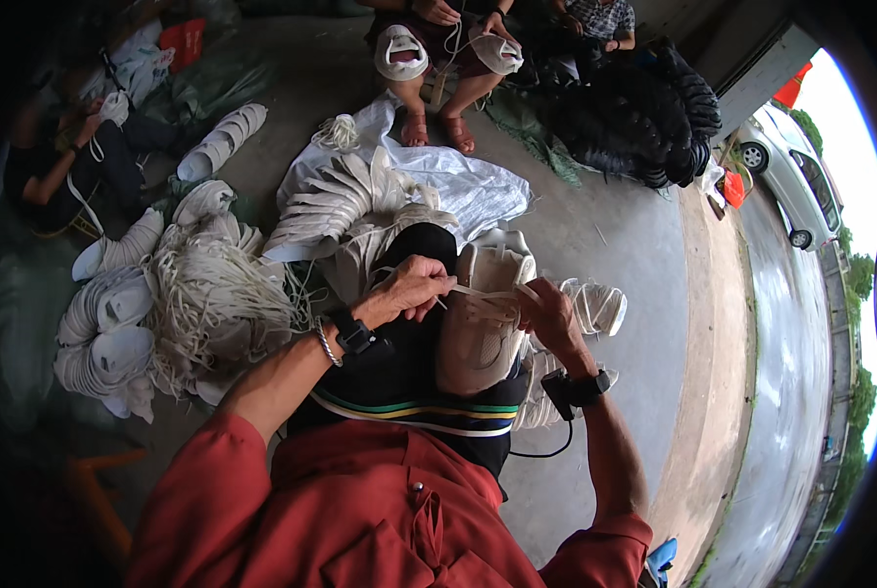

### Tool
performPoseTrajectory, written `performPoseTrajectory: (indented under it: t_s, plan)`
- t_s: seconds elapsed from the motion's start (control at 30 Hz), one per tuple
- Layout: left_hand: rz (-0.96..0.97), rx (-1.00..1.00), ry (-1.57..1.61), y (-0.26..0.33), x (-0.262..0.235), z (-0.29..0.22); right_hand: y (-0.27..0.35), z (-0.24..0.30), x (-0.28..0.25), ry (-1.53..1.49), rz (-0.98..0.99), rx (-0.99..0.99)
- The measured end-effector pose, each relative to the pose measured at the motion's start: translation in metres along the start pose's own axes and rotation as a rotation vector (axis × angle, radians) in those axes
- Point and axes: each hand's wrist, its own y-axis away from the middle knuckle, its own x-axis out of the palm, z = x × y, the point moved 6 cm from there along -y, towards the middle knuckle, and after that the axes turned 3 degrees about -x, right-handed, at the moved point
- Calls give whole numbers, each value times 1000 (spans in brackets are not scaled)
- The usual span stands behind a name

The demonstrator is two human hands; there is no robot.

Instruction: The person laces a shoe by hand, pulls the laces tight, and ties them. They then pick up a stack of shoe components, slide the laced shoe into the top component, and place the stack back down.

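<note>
- A white shoe is held on the lap, against dark shorts, toe pointing away.
- A heap of white laces and stacked white shoes lies on the concrete to the left.
- The left hand is pinched shut on a white lace — the right hand is closed on its other end.
- The shoe looks light and soft; the lace, limp, is best gripped near its tip.

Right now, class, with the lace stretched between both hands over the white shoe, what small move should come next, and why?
Probably draw the lace snug across the white shoe. The left hand and right hand each pinch an end, and it spans the shoe's top between them, resting on the lap.
</note>
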Motion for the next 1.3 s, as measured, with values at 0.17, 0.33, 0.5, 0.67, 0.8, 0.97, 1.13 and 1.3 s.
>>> performPoseTrajectory:
  t_s: [0.17,0.33,0.5,0.67,0.8,0.97,1.13,1.3]
  plan:
    - [-53,21,376,6,-32,12,-1,-9,9,-229,-11,17]
    - [-101,-22,270,17,-42,24,2,-13,11,-309,-12,68]
    - [-63,42,456,26,-49,5,16,-19,-4,-688,-15,195]
    - [44,225,1021,40,-93,-7,37,-18,-79,-1027,-232,200]
    - [-166,269,1057,57,-154,18,79,-58,-182,-1117,-419,37]
    - [-603,220,1155,102,-261,100,186,-158,-322,-1165,-637,-98]
    - [-1087,392,1030,193,-389,206,280,-212,-384,-863,-552,-378]
    - [-1364,225,922,218,-415,270,339,-240,-387,-926,-636,-292]
